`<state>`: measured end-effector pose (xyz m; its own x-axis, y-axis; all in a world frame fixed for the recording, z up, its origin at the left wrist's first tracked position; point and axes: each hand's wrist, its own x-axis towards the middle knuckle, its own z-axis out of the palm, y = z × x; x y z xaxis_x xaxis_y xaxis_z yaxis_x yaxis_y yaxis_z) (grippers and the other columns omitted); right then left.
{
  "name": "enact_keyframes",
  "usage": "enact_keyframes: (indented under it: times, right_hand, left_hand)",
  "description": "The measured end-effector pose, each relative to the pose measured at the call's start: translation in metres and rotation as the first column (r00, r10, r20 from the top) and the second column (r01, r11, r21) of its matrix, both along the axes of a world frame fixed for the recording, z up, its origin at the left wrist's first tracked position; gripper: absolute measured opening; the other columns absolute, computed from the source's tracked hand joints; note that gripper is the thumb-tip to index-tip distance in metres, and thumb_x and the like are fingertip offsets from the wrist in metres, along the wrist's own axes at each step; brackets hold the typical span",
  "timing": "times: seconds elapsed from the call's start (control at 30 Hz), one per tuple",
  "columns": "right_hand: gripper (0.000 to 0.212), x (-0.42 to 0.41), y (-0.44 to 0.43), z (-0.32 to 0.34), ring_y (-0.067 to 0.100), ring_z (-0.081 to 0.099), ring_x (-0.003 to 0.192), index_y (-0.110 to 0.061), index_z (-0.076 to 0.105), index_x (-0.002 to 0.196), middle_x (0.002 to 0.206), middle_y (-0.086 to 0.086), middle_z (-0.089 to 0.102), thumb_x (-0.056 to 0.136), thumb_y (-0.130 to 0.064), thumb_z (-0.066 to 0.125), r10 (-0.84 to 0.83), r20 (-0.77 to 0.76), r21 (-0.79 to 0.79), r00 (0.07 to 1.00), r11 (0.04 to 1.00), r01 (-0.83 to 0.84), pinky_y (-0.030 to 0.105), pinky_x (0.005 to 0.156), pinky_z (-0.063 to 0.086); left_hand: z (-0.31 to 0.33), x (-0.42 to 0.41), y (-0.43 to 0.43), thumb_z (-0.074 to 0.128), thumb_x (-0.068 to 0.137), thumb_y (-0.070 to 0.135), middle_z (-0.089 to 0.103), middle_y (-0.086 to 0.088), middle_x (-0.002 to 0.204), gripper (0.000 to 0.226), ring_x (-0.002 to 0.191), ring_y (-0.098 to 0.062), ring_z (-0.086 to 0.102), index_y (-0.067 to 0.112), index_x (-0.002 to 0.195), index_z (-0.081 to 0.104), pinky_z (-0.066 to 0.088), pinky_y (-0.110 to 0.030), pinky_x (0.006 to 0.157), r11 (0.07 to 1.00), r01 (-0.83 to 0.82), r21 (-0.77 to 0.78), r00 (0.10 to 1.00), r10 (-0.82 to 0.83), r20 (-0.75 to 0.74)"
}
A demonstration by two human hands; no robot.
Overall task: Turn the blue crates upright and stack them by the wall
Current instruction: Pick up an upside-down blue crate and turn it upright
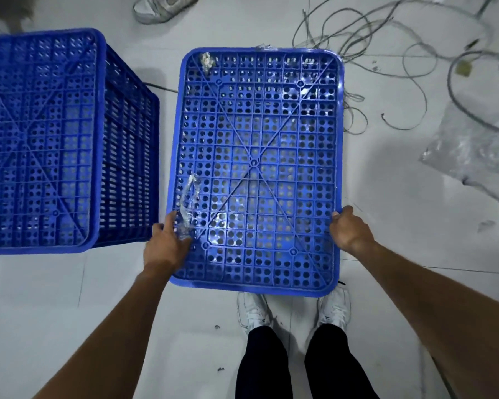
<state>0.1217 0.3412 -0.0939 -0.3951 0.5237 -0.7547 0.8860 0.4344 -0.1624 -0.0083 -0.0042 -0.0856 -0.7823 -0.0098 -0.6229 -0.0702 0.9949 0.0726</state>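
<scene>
The pale floor (41, 298) carries two blue crates, both upside down with the perforated bottom facing up. The left crate (41, 139) stands tall near the left edge of the view, its slatted side wall visible. The centre crate (257, 168) stands just in front of the person's white shoes (254, 312); its bottom is a grid of round holes with two diagonal ribs crossing in the middle, and scraps of clear plastic film (189, 203) stick to it. The left hand (164, 243) grips its left rim and the right hand (349, 228) grips its right rim. Grey cables (386, 38) lie loose at the far right of the floor.
</scene>
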Motion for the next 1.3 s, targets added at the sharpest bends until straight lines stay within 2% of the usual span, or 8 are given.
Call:
enact_keyframes:
  times: [0.23,0.4,0.67,0.77,1.0,1.1,1.17,1.3]
  right_hand:
    - [0.039,0.01,0.044,0.001,0.043,0.057,0.106,-0.003,0.04,0.127,0.121,0.025,0.058,0.104,-0.033,0.028,0.066,0.025,0.11,0.997,0.992,-0.069,0.047,0.088,0.045]
    - [0.038,0.015,0.06,-0.004,0.043,0.057,0.105,-0.004,0.04,0.125,0.12,0.025,0.059,0.104,-0.033,0.029,0.064,0.04,0.121,0.997,0.99,-0.068,0.042,0.079,0.04]
    - [0.032,0.02,0.062,-0.006,0.042,0.059,0.1,-0.004,0.041,0.124,0.116,0.023,0.06,0.103,-0.027,0.035,0.045,-0.047,0.091,0.998,0.995,-0.041,0.04,0.075,0.039]
    - [0.034,0.018,0.062,-0.004,0.042,0.059,0.101,-0.005,0.038,0.13,0.117,0.022,0.06,0.103,-0.026,0.033,0.09,-0.035,0.093,0.995,0.992,-0.087,0.042,0.079,0.042]
    - [0.032,0.021,0.049,0.007,0.037,0.058,0.089,-0.006,0.041,0.111,0.108,0.019,0.061,0.104,-0.034,0.027,0.049,-0.064,0.096,0.997,0.994,-0.043,0.04,0.074,0.04]
    - [0.031,0.027,0.041,0.022,0.032,0.053,0.076,-0.011,0.038,0.102,0.093,0.011,0.056,0.104,-0.039,0.025,0.075,-0.103,0.114,0.992,0.991,-0.063,0.04,0.071,0.041]
    - [0.033,0.034,0.031,0.032,0.029,0.052,0.066,-0.012,0.038,0.099,0.084,0.006,0.054,0.104,-0.041,0.024,0.121,-0.156,0.179,0.98,0.98,-0.093,0.039,0.065,0.04]
    - [0.034,0.038,0.008,0.055,0.028,0.052,0.057,-0.013,0.039,0.097,0.074,0.006,0.056,0.104,-0.043,0.026,0.15,-0.239,0.269,0.959,0.96,-0.083,0.037,0.059,0.039]
  left_hand:
    - [-0.002,0.047,0.026,0.054,0.094,0.048,0.038,-0.01,0.153,0.074,0.12,-0.035,0.057,0.027,0.155,0.018,0.047,-0.044,0.092,0.998,0.028,0.048,0.999,-0.027,-0.019]
    - [0.004,0.063,0.046,0.056,0.096,0.041,0.037,-0.008,0.153,0.068,0.107,-0.038,0.062,0.024,0.152,0.02,0.048,-0.043,0.083,0.999,0.028,0.043,0.999,-0.027,-0.023]
    - [-0.001,0.07,0.056,0.051,0.099,0.036,0.019,-0.015,0.16,0.077,0.099,-0.039,0.066,0.019,0.155,0.0,0.045,-0.039,0.072,0.999,0.028,-0.032,0.999,-0.028,-0.018]
    - [0.0,0.071,0.056,0.049,0.1,0.038,0.013,-0.013,0.163,0.08,0.103,-0.038,0.065,0.016,0.156,-0.004,0.048,-0.041,0.08,0.998,0.047,-0.045,0.999,-0.047,-0.009]
    - [0.001,0.057,0.048,0.049,0.1,0.035,-0.002,-0.009,0.165,0.084,0.114,-0.035,0.061,0.018,0.155,-0.012,0.047,-0.039,0.086,1.0,0.008,-0.007,0.993,-0.007,0.121]
    - [0.008,0.058,0.04,0.051,0.097,0.039,0.003,-0.009,0.165,0.084,0.126,-0.035,0.051,0.016,0.156,-0.004,0.044,-0.041,0.096,0.999,-0.037,0.029,0.989,0.033,0.148]
    - [0.015,0.058,0.033,0.053,0.095,0.042,0.016,-0.011,0.162,0.078,0.131,-0.034,0.046,0.015,0.155,0.012,0.042,-0.043,0.102,0.998,-0.033,0.059,0.989,0.024,0.146]
    - [0.038,0.049,0.025,0.054,0.093,0.039,0.048,-0.011,0.141,0.055,0.12,-0.033,0.053,0.012,0.139,0.04,0.045,-0.042,0.095,0.992,0.056,0.111,0.995,-0.064,0.078]
